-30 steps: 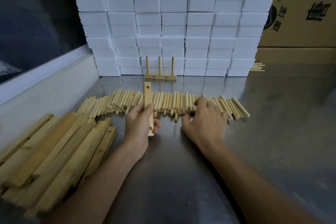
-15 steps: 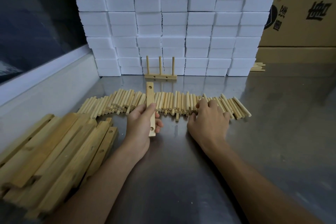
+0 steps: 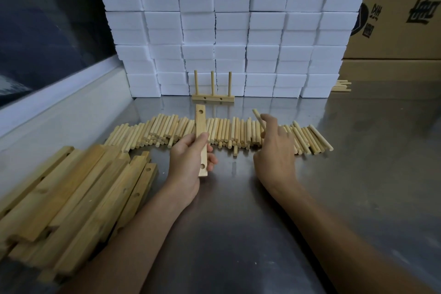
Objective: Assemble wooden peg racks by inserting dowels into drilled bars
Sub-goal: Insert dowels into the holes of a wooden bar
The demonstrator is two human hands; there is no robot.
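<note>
My left hand [image 3: 188, 160] grips a short drilled wooden bar [image 3: 201, 126] lengthwise, holes facing up, one end pointing away from me. My right hand [image 3: 274, 148] pinches a single dowel [image 3: 258, 117] lifted just above the row of loose dowels [image 3: 224, 131] that lies across the steel table. A finished peg rack [image 3: 213, 98] with three upright dowels stands behind the row, against the white blocks.
A heap of drilled wooden bars [image 3: 71, 203] lies at the left front. White foam blocks [image 3: 229, 26] are stacked high at the back, cardboard boxes [image 3: 396, 19] at the right rear. A few more dowels [image 3: 341, 85] lie by the boxes. A white ledge runs along the left.
My right hand has picked one dowel out of the row and raised it. My left hand has kept hold of the bar, almost still.
</note>
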